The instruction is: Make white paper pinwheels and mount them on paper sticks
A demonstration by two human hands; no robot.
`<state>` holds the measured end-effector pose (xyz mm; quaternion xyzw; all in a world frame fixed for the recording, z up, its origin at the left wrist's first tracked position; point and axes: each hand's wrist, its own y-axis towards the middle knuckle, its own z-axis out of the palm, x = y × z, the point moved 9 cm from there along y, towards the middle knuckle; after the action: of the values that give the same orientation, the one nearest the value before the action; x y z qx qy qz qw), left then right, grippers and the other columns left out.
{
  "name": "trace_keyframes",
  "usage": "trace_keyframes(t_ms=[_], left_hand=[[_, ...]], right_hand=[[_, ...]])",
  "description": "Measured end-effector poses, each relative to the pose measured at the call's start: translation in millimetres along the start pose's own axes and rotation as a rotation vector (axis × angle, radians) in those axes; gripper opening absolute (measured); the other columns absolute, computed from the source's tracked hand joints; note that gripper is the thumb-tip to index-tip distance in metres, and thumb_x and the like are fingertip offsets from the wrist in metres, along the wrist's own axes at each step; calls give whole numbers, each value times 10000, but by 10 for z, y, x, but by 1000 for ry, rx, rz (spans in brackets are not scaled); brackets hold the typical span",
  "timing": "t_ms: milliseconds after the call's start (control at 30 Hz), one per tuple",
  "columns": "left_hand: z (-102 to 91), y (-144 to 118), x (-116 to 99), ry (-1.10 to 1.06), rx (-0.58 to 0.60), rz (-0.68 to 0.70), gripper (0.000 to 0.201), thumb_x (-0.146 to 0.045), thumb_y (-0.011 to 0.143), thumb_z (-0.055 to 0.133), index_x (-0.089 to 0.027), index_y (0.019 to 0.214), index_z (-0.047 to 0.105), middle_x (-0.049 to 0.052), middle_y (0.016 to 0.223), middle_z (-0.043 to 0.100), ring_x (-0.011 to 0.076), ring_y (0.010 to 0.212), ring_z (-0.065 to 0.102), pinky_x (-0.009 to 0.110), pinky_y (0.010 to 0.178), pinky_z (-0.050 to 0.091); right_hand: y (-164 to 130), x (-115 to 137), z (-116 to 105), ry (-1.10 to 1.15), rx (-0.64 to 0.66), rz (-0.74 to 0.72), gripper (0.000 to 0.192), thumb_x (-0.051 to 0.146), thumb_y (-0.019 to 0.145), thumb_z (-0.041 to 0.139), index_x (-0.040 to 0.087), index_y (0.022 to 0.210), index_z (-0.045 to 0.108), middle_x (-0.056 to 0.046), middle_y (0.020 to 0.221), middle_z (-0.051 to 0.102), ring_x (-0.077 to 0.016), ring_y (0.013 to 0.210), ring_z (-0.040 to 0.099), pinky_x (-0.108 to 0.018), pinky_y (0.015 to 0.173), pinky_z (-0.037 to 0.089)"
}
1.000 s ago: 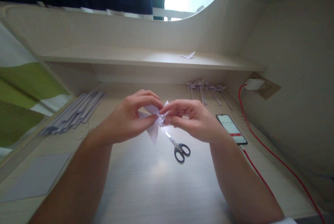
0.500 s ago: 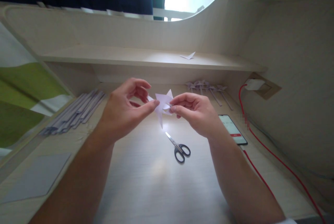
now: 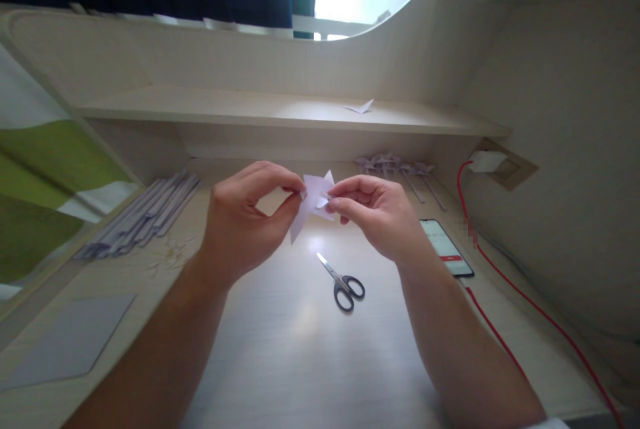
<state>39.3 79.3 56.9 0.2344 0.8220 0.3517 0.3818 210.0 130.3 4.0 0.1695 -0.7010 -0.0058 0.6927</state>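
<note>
A pale paper pinwheel with pointed blades is held up above the desk between both hands. My left hand pinches its left edge between thumb and forefinger. On the other side, my right hand is closed on the pinwheel near its middle, with fingertips bunched together. Something thin and small shows at the right fingertips, too small to name. Below the hands lie scissors with black handles, blades pointing away to the left. Neither hand touches them.
Rolled paper sticks lie in a pile at left, near small pale scraps and a grey sheet. Finished pinwheels rest at the back right. A phone and red cable are at right; folded paper sits on the shelf.
My left hand has moved slightly right, and its thumb and forefinger have closed on the pinwheel's edge. The pinwheel has turned a little. My right hand has barely moved.
</note>
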Motion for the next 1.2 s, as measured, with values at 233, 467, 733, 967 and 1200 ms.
trace_keyframes(t_ms=[233,467,733,967,1200], left_hand=[[0,2,-37,1,-15,45,90,-182,870,726,-251,870,785,14,852,707,173,794,674,322,737,552],[38,-1,52,-55,47,-24,138,-144,854,715,-256,899,782,-18,786,712,151,715,633,304,648,500],[70,19,46,-60,96,-13,131,-148,857,723,-249,909,789,11,857,730,180,784,667,332,713,534],[75,24,42,-79,91,-10,98,-185,867,723,-247,895,794,27,923,762,198,863,706,337,776,575],[94,38,10,-143,132,4,124,-140,873,710,-232,905,787,24,911,760,185,850,707,326,778,571]], right_hand=[[-26,55,61,48,57,-33,195,269,753,875,153,872,773,-53,816,780,-155,744,706,-270,673,562],[-65,106,102,30,97,-69,185,279,785,856,159,897,771,-47,821,768,-153,735,685,-284,677,552],[-81,115,117,-4,117,-82,143,243,809,828,159,910,771,-47,824,763,-152,729,667,-288,675,533],[-90,98,118,-34,121,-82,126,243,823,807,163,914,774,-48,819,763,-160,730,672,-291,659,533],[-88,109,118,-45,119,-79,94,211,831,790,156,907,778,-48,811,768,-156,721,670,-285,645,518]])
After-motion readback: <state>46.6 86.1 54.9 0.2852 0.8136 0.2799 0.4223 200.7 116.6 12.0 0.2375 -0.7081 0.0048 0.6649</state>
